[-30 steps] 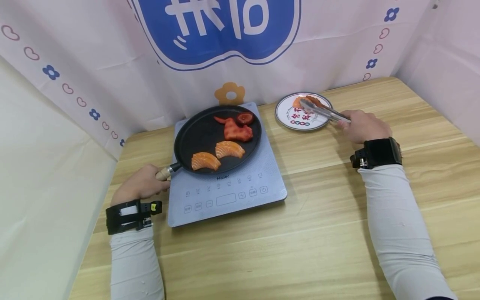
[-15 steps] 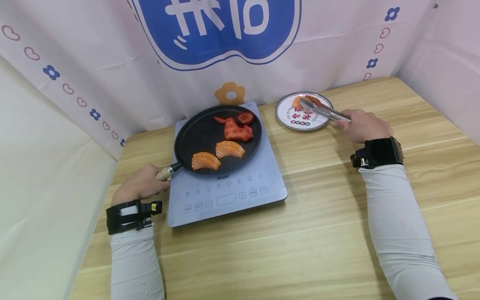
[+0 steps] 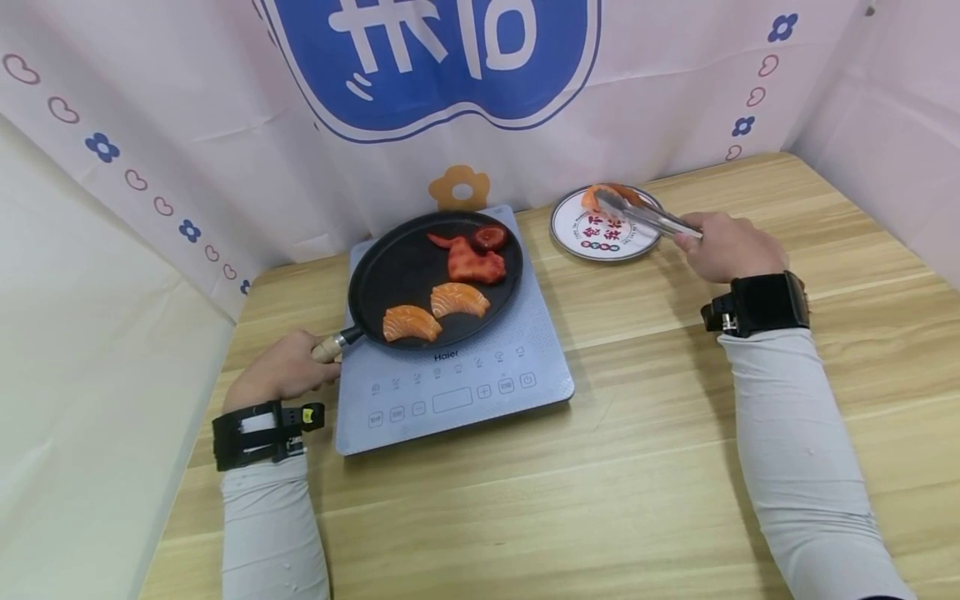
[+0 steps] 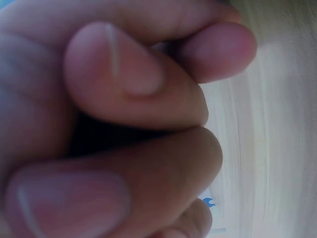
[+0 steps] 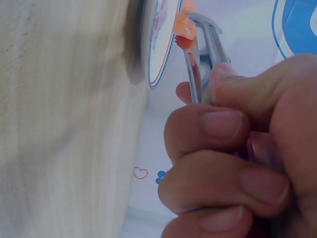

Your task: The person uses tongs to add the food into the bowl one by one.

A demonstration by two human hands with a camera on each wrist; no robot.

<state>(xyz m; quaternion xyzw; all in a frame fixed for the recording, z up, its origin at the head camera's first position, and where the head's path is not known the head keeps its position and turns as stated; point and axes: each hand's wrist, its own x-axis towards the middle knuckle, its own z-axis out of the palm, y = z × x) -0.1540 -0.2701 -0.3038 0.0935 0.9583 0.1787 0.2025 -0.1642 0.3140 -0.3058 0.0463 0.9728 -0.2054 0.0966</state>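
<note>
My left hand (image 3: pixel 281 367) grips the wooden handle (image 3: pixel 327 348) of a black frying pan (image 3: pixel 390 271); in the left wrist view its curled fingers (image 4: pixel 124 158) hide the handle. Two salmon slices (image 3: pixel 459 299), a red chicken wing (image 3: pixel 474 263) and a round dark-red piece (image 3: pixel 491 237) lie in the pan. My right hand (image 3: pixel 731 247) holds metal tongs (image 3: pixel 663 221) over a white plate (image 3: pixel 567 237). At the tongs' tips is an orange salmon slice (image 5: pixel 185 26), tilted up at the plate's far side. A reddish-brown piece (image 3: pixel 630 195) with a ridged edge lies behind the tongs.
The pan stands on a grey induction cooker (image 3: pixel 540 350) with touch controls along its front. A printed white cloth (image 3: pixel 225 167) hangs behind the wooden table (image 3: pixel 600 500), with more pale cloth at both sides.
The tongs' tips and the orange slice have risen slightly toward the plate's far edge. My right hand has shifted a little up. My left hand and the pan stay put.
</note>
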